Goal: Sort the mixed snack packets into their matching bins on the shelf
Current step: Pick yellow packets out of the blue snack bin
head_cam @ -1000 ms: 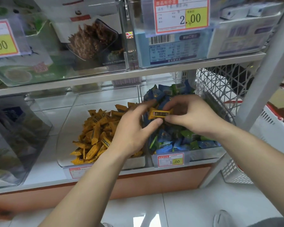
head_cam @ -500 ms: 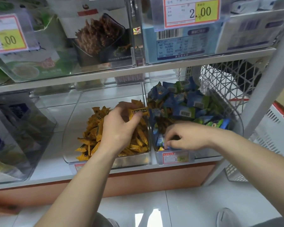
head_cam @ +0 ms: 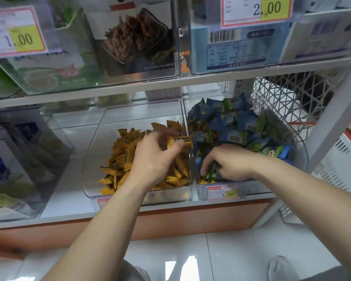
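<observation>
Two clear bins stand side by side on the lower shelf. The left bin (head_cam: 101, 138) holds a heap of yellow packets (head_cam: 120, 159). The right bin (head_cam: 300, 159) holds blue and green packets (head_cam: 231, 126) with a few yellow ones at its front. My left hand (head_cam: 156, 159) hovers over the left bin, pinching a yellow packet (head_cam: 180, 140) between thumb and fingers near the wall between the bins. My right hand (head_cam: 227, 162) is low in the front of the right bin, fingers curled among green packets (head_cam: 210, 173); whether it grips one I cannot tell.
A price tag reading 1.00 (head_cam: 223, 192) hangs on the right bin's front. Another clear bin (head_cam: 28, 159) stands at the left. The upper shelf (head_cam: 170, 86) carries boxed goods close overhead. A white wire basket (head_cam: 288, 102) and a slanted shelf post (head_cam: 336, 116) are at the right.
The yellow packet passed from both hands to my left hand, which carried it over the left bin. My right hand dropped to the front of the right bin and dug in among the packets.
</observation>
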